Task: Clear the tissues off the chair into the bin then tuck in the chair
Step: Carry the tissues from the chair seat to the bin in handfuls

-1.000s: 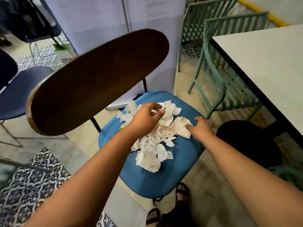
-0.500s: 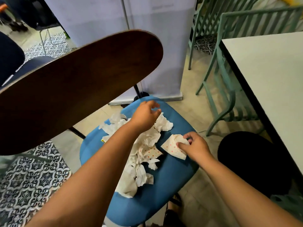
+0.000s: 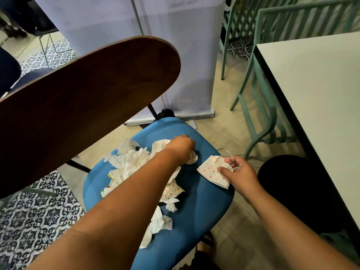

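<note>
A chair with a blue seat [image 3: 204, 207] and a dark wooden backrest [image 3: 83, 106] stands in front of me. Several crumpled white tissues [image 3: 132, 162] lie heaped on the seat's left and middle. My left hand [image 3: 180, 147] reaches across the heap, fingers curled into a white tissue at the seat's far side. My right hand [image 3: 238, 172] pinches a red-dotted napkin [image 3: 211, 172] lifted slightly at the seat's right edge. A black round bin [image 3: 292, 191] sits on the floor just right of the chair, under the table's edge.
A white table [image 3: 315, 106] with a dark edge fills the right. Green metal chairs [image 3: 259, 106] stand behind it. A grey roll-up banner [image 3: 175, 55] stands beyond the chair. Patterned floor tiles [image 3: 35, 215] lie at left, and dark blue chairs [image 3: 9, 75] at far left.
My view has moved closer and lower over the seat. My right hand has gathered the dotted napkin and pulled it toward the seat's right edge. My left hand has reached further across the heap.
</note>
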Demonstrator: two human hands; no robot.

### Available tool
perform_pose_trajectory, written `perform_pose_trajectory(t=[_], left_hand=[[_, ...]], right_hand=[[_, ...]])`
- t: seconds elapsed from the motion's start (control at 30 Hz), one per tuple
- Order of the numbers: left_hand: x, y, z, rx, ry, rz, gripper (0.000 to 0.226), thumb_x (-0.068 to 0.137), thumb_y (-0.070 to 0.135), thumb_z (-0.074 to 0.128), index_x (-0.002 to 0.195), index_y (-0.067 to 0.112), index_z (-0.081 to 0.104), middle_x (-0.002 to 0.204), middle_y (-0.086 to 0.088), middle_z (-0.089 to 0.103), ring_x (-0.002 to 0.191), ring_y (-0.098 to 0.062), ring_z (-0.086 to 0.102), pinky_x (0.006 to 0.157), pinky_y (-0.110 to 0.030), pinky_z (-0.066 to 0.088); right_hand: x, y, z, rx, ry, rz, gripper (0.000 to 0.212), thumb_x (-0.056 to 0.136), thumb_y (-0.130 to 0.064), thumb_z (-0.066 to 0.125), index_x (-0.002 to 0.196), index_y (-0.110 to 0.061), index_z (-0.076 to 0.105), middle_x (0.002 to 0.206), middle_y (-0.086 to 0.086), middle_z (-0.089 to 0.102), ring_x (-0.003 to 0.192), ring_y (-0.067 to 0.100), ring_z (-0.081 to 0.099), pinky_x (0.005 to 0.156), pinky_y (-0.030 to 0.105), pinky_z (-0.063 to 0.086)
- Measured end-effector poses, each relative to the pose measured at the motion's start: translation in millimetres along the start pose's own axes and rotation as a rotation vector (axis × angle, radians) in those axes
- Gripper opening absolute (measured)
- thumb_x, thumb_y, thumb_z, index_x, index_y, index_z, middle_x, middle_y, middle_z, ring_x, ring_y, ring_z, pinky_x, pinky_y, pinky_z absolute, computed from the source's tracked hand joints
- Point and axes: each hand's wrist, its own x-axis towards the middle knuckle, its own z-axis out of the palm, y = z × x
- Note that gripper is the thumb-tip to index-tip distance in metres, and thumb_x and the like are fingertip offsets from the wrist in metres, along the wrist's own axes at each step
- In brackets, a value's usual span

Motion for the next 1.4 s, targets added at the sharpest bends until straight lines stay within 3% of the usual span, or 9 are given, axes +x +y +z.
perform_pose_trajectory(t=[0.17, 0.33, 0.43, 0.53, 0.67, 0.97, 1.13, 1.3, 1.4], left_hand=[[6.7, 1.7, 1.1, -0.046, 0.003, -0.015, 0.034, 0.089, 0.011, 0.063, 0.122, 0.014, 0.065, 0.121, -0.012, 0.057, 0.109, -0.032, 0.057, 0.091, -0.034, 0.048], [4.2, 2.5, -3.4, -0.285, 0.219, -0.019, 0.021, 0.086, 0.004, 0.062, 0.104, 0.012, 0.071, 0.109, -0.008, 0.067, 0.099, -0.025, 0.062, 0.083, -0.028, 0.049], [-2.5, 9.1, -7.0, -0.395, 0.264, -0.013, 0.019, 0.086, 0.008, 0.063, 0.102, 0.012, 0.073, 0.104, -0.005, 0.071, 0.096, -0.022, 0.065, 0.082, -0.025, 0.051], [-17.4, 16.8, -5.7, -0.505, 0.309, 0.001, 0.014, 0.083, 0.007, 0.066, 0.094, 0.011, 0.074, 0.098, -0.004, 0.072, 0.092, -0.019, 0.066, 0.075, -0.02, 0.047], [-45.7, 24.3, 2.3, -0.609, 0.33, 0.039, 0.01, 0.078, 0.012, 0.074, 0.088, 0.015, 0.073, 0.092, -0.002, 0.073, 0.09, -0.02, 0.067, 0.082, -0.029, 0.053], [-129.3, 52.5, 27.9, -0.57, 0.292, 0.341, 0.012, 0.077, 0.016, 0.077, 0.088, 0.012, 0.073, 0.084, -0.004, 0.072, 0.078, -0.014, 0.064, 0.07, -0.021, 0.044], [-178.5, 90.4, 73.6, -0.504, 0.197, 0.437, 0.013, 0.078, 0.016, 0.076, 0.089, 0.011, 0.074, 0.086, -0.004, 0.072, 0.082, -0.014, 0.064, 0.072, -0.02, 0.044], [-217.5, 147.1, 116.0, -0.485, 0.069, 0.55, 0.009, 0.078, 0.013, 0.075, 0.082, 0.018, 0.068, 0.078, 0.005, 0.065, 0.081, -0.015, 0.064, 0.069, -0.022, 0.047], [-246.3, 195.5, 148.7, -0.431, 0.011, 0.615, 0.01, 0.081, 0.016, 0.073, 0.089, 0.019, 0.068, 0.081, 0.007, 0.062, 0.081, -0.012, 0.061, 0.07, -0.023, 0.048]], right_hand=[[2.7, 2.9, -5.0, 0.054, 0.036, 0.018, 0.026, 0.07, -0.025, 0.08, 0.086, -0.029, 0.06, 0.093, 0.0, 0.059, 0.092, 0.025, 0.064, 0.084, 0.046, 0.055], [-3.1, 2.1, -7.8, 0.139, 0.099, 0.025, 0.026, 0.072, -0.017, 0.079, 0.09, -0.024, 0.061, 0.087, -0.003, 0.056, 0.084, 0.022, 0.06, 0.082, 0.042, 0.053], [-14.7, 3.6, -10.3, 0.171, 0.164, 0.035, 0.027, 0.072, -0.017, 0.079, 0.085, -0.029, 0.059, 0.089, -0.001, 0.057, 0.085, 0.024, 0.061, 0.082, 0.045, 0.054], [-33.7, 3.3, -13.0, 0.179, 0.231, 0.028, 0.027, 0.072, -0.017, 0.079, 0.089, -0.025, 0.06, 0.093, 0.002, 0.059, 0.087, 0.024, 0.061, 0.081, 0.041, 0.053], [-76.9, 0.8, -15.5, 0.211, 0.318, 0.036, 0.029, 0.073, -0.012, 0.079, 0.095, -0.016, 0.06, 0.093, 0.005, 0.059, 0.085, 0.02, 0.06, 0.078, 0.036, 0.051], [-205.6, 30.2, -10.4, 0.251, 0.598, 0.106, 0.028, 0.076, -0.015, 0.077, 0.098, -0.012, 0.061, 0.078, -0.007, 0.052, 0.071, 0.009, 0.051, 0.068, 0.026, 0.045], [-295.1, 78.3, -1.4, 0.348, 0.728, 0.234, 0.028, 0.074, -0.018, 0.079, 0.096, -0.015, 0.06, 0.081, -0.008, 0.053, 0.077, 0.014, 0.054, 0.075, 0.033, 0.048], [-372.4, 119.0, -3.9, 0.469, 0.876, 0.328, 0.033, 0.073, -0.01, 0.079, 0.101, -0.005, 0.062, 0.089, 0.005, 0.056, 0.08, 0.017, 0.054, 0.073, 0.029, 0.047], [-418.2, 161.3, -18.7, 0.511, 0.962, 0.427, 0.031, 0.072, -0.011, 0.08, 0.097, -0.01, 0.061, 0.095, 0.009, 0.059, 0.085, 0.021, 0.057, 0.079, 0.036, 0.051]])
